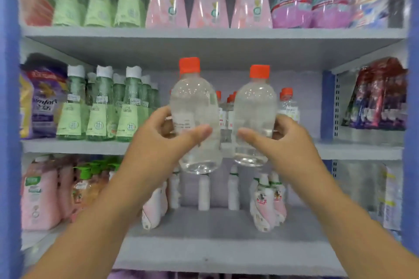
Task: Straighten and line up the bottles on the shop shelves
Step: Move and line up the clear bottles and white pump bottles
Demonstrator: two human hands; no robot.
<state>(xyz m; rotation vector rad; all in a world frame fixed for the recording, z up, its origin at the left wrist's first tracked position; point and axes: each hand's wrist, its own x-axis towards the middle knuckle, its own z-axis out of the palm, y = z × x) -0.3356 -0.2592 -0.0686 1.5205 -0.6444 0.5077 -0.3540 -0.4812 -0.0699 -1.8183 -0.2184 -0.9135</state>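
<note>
Clear orange-capped bottles, one per hand, both upright and lifted in front of the middle shelf (74, 146). Left hand (158, 133) grip wraps the left bottle (195, 106); right hand (283, 136) grip wraps the right bottle (255, 108). More orange-capped bottles (288, 104) at 12 o'clock behind; green bottles (99, 108) at 9 o'clock.

The only word I can make out is "Comfort", partly blurred, in white script on the purple soft refill pouch (42, 102) at the far left of the middle shelf. Every other label is too blurred for me to read.
</note>
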